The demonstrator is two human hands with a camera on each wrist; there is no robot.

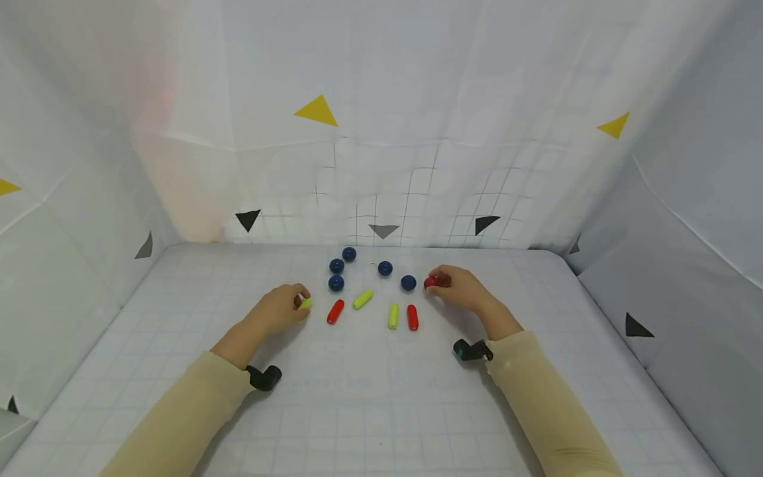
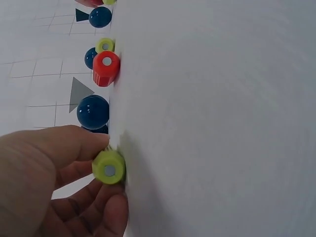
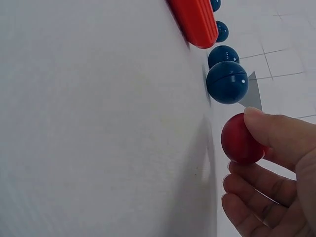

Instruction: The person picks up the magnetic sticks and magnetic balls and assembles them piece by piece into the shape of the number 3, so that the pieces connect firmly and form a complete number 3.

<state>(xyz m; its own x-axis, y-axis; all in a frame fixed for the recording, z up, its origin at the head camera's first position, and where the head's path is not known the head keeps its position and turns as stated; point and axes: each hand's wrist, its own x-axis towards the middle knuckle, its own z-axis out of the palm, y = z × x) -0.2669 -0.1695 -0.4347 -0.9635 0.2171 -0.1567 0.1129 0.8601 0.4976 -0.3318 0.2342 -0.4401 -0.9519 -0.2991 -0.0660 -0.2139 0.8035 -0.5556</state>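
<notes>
My left hand pinches a yellow-green stick between thumb and fingers. A grey, magnet-like spot shows in the stick's near end. To the right of that hand lies a red stick, with a second yellow-green stick just past it. My right hand holds a glossy red ball, thumb on one side and fingers on the other. Left of this ball sits a dark blue ball on the table, a small gap between them in the head view.
Three blue balls stand in a slanting line at the back left, and another blue ball at the back middle. A yellow-green stick and a red stick lie side by side on the white table. White sheets enclose it.
</notes>
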